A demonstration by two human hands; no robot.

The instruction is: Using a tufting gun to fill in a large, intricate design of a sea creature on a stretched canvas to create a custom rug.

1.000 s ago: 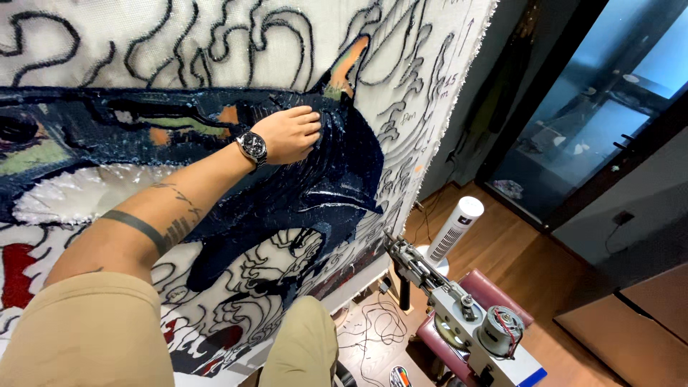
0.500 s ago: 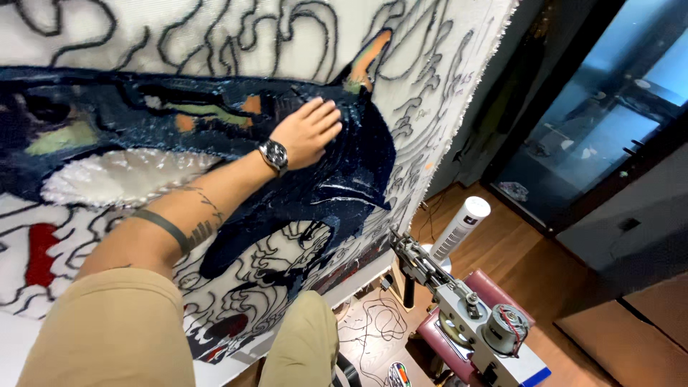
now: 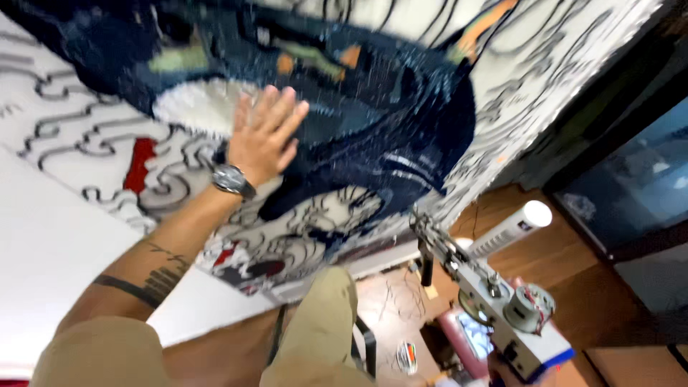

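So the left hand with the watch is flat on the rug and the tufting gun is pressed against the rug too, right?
Not quite. The head view shows the left hand, with the watch on its wrist, flat on the rug, but the tufting gun is not pressed against it. The gun is held low, away from the rug, over the wood floor.
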